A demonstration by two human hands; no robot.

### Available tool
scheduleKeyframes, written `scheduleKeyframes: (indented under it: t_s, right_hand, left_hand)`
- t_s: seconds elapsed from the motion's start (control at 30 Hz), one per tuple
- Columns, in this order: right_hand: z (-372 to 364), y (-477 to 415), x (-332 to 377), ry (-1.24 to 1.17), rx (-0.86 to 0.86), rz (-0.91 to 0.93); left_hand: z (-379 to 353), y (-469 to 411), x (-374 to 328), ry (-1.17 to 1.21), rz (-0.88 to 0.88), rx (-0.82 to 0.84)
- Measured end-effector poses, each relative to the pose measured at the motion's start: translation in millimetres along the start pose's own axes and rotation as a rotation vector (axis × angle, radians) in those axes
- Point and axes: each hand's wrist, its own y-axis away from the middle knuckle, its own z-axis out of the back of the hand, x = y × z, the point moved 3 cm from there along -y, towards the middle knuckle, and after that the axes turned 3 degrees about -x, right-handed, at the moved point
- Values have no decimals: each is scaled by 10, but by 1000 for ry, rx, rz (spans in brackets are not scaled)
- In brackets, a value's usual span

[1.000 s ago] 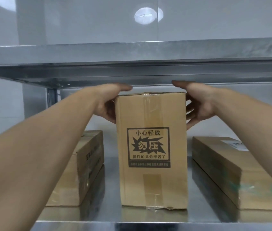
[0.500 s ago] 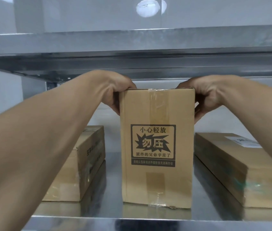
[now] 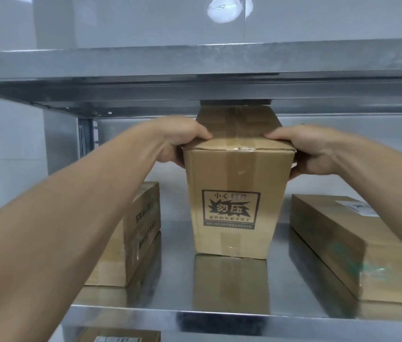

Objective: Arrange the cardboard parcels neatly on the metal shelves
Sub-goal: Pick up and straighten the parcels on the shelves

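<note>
The tall parcel stands upright on the metal shelf, between a flat parcel on the left and another on the right; both lie apart from it. The left hand and right hand grip its upper corners, thumbs on top, fingers curled round its sides.

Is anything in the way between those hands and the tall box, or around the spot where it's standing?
Nothing visible. The left hand and right hand grip the tall box at its top corners. It stands on the shelf between the left parcel and right parcel, apart from both; the upper shelf sits close above.
</note>
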Motion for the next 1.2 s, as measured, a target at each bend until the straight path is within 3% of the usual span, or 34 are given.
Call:
scheduleKeyframes:
  t_s: [0.2, 0.8, 1.03, 1.2]
  right_hand:
    - [-1, 76, -86, -25, -5, 81]
    - [-97, -128, -383, -94, 34, 228]
    - [-120, -126, -335, -60, -98, 171]
    - [59, -153, -299, -175, -188, 63]
  left_hand:
    - [-15, 1, 197, 141, -57, -68]
    - [-204, -147, 560, 132, -220, -150]
    - [-247, -161, 444, 47, -236, -183]
    - [-380, -243, 146, 47, -234, -223]
